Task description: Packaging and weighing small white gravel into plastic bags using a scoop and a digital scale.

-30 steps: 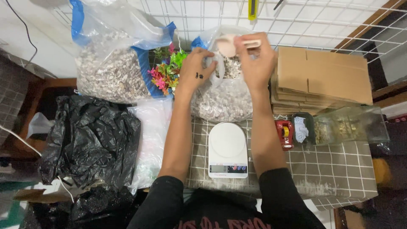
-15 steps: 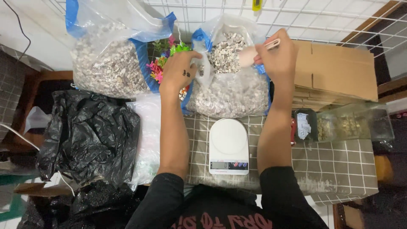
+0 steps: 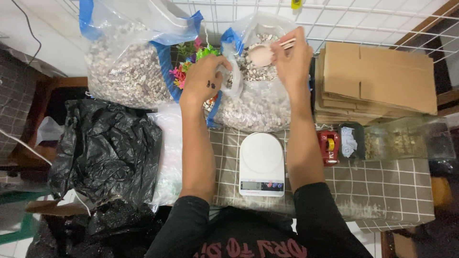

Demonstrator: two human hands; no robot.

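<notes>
A white scale (image 3: pixel 261 162) is sitting nearest on the tiled table (image 3: pixel 382 191); beyond it, the left hand (image 3: pixel 204 79) is pinching open the pebble bag (image 3: pixel 258 102) while the right hand (image 3: pixel 292 59) is gripping a scoop (image 3: pixel 262 55) above the bag's mouth

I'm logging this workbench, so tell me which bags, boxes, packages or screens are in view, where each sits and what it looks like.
Open pebble bag: centre back, clear plastic with blue edge; left hand holds its rim.
Second pebble bag: back left, clear and blue.
Flat cardboard boxes: back right, brown stack.
Scale screen: small grey strip on the white scale, front centre.
Black plastic bags: left.
</notes>
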